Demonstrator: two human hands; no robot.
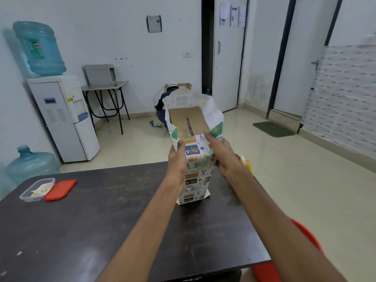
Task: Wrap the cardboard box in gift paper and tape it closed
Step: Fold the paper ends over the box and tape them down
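Note:
The cardboard box (188, 121) stands on end on the dark table (91, 226), sleeved in patterned gift paper (196, 169). Its brown top face shows, with loose white paper flaps standing up around it. My left hand (177, 159) grips the left side of the wrapped box near the top, thumb on the front edge. My right hand (221, 155) grips the right side, with fingers pressing the front paper edge at the box top. A yellow tape dispenser (246, 161) peeks out behind my right hand.
A clear plastic container (36, 189) and its red lid (60, 190) lie at the table's far left. A red stool (305, 241) sits by the table's right edge. Beyond are a water dispenser (63, 117), a small desk and a crouching person (161, 106).

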